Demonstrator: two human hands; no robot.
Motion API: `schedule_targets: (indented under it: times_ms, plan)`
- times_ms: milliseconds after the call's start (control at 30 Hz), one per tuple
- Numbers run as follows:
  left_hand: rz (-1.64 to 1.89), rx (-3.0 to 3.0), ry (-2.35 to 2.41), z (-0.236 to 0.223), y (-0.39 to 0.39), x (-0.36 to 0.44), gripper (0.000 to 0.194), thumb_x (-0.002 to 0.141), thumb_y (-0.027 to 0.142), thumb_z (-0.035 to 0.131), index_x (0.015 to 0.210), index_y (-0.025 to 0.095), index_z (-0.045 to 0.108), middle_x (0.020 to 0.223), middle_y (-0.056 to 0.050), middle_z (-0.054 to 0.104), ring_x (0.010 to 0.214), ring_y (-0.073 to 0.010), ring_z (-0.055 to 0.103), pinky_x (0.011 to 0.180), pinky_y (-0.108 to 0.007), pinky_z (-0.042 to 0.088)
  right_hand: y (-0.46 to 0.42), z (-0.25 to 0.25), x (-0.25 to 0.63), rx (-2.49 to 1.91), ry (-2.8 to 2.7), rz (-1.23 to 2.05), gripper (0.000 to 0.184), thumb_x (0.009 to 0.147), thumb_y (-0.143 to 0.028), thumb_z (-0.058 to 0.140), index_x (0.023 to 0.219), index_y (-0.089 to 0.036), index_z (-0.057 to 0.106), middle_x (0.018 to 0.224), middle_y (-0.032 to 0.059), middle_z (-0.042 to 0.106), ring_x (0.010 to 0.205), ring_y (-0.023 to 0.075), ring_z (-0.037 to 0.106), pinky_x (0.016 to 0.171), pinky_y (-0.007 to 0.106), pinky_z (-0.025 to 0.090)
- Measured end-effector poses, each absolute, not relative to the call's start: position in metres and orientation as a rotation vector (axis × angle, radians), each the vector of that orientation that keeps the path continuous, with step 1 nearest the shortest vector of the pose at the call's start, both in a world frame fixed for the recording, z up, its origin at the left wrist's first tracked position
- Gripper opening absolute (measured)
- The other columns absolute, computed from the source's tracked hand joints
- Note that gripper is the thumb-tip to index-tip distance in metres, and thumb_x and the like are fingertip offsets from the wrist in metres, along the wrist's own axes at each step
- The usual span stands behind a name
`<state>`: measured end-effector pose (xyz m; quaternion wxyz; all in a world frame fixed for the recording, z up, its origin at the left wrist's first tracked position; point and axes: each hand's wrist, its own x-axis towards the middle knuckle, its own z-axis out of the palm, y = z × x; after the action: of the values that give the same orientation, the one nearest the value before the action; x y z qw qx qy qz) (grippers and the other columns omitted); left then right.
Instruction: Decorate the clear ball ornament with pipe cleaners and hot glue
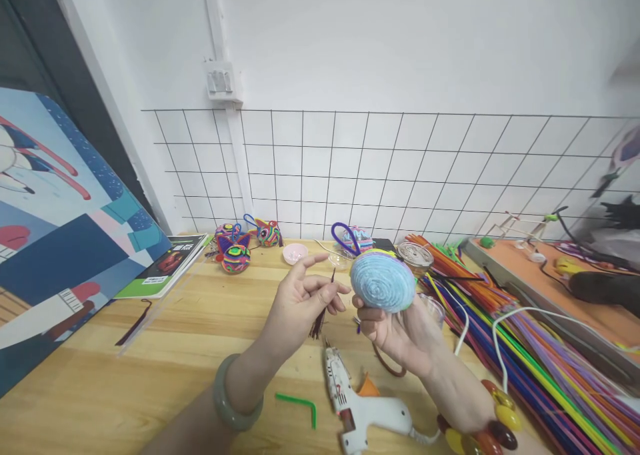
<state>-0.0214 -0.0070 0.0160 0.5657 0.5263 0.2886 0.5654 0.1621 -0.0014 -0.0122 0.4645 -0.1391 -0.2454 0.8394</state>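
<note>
My right hand (395, 331) is wrapped round a light-blue ball (383, 281) wound from fuzzy pipe cleaner, with purple and yellow bands at its edges, held up above the wooden table (150, 375). Just left of the ball, my left hand (305, 301) pinches a short dark brown pipe-cleaner piece (320, 318) between thumb and fingers, its index finger stretched out. A white hot-glue gun (357, 408) lies on the table right below both hands, nozzle pointing away from me.
A large heap of coloured pipe cleaners (525, 328) fills the right side. Finished striped ornaments (235, 251) and small bowls (295, 253) stand by the grid wall. A bent green piece (300, 405) and a brown strip (133, 325) lie loose; a painted board (60, 241) leans at left.
</note>
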Motion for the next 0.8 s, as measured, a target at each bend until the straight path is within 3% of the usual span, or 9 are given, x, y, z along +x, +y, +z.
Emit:
schedule_targets:
  times_ms: [100, 233, 367, 533, 800]
  plan:
    - [1.266, 1.259, 0.698, 0.016, -0.007, -0.022, 0.052, 0.075, 0.027, 0.072, 0.118, 0.016, 0.044, 0.074, -0.004, 0.073, 0.056, -0.0108, 0.060, 0.058, -0.023, 0.047, -0.001, -0.011, 0.164, -0.335, -0.617, 2.041, 0.019, 0.086, -0.027, 0.058, 0.087, -0.010, 0.066, 0.078, 0.0106, 0.070, 0.056, 0.0087, 0.058, 0.060, 0.021, 0.052]
    - [1.192, 1.295, 0.706, 0.016, -0.010, -0.019, 0.023, 0.073, 0.028, 0.073, 0.085, 0.013, 0.060, 0.076, -0.007, 0.073, 0.055, -0.0079, 0.055, 0.056, -0.021, 0.044, -0.001, -0.010, 0.163, -0.345, -0.640, 2.014, 0.026, 0.089, -0.034, 0.056, 0.085, -0.011, 0.066, 0.077, 0.0104, 0.071, 0.056, 0.0094, 0.059, 0.058, 0.021, 0.052]
    - [1.211, 1.340, 0.723, 0.019, -0.012, -0.016, 0.015, 0.074, 0.029, 0.070, 0.074, 0.014, 0.066, 0.063, -0.001, 0.066, 0.050, -0.0063, 0.047, 0.053, -0.021, 0.041, -0.001, -0.011, 0.161, -0.371, -0.662, 1.998, 0.041, 0.093, -0.045, 0.048, 0.087, -0.010, 0.068, 0.078, 0.0118, 0.072, 0.057, 0.0113, 0.060, 0.059, 0.024, 0.053]
    - [1.237, 1.491, 0.810, 0.016, -0.013, -0.017, 0.018, 0.080, 0.031, 0.063, 0.076, 0.014, 0.068, 0.059, 0.001, 0.058, 0.056, -0.0084, 0.047, 0.055, -0.021, 0.039, 0.000, -0.012, 0.160, -0.383, -0.661, 1.991, 0.046, 0.092, -0.049, 0.048, 0.088, -0.008, 0.071, 0.077, 0.0123, 0.072, 0.057, 0.0117, 0.061, 0.059, 0.024, 0.053]
    - [1.249, 1.952, 0.898, 0.014, -0.023, -0.019, 0.023, 0.091, 0.028, 0.050, 0.085, 0.015, 0.068, 0.074, -0.002, 0.064, 0.069, -0.0115, 0.054, 0.065, -0.023, 0.040, -0.001, -0.015, 0.158, -0.428, -0.654, 1.953, 0.042, 0.090, -0.049, 0.052, 0.085, -0.013, 0.072, 0.076, 0.0115, 0.074, 0.054, 0.0133, 0.063, 0.058, 0.027, 0.053]
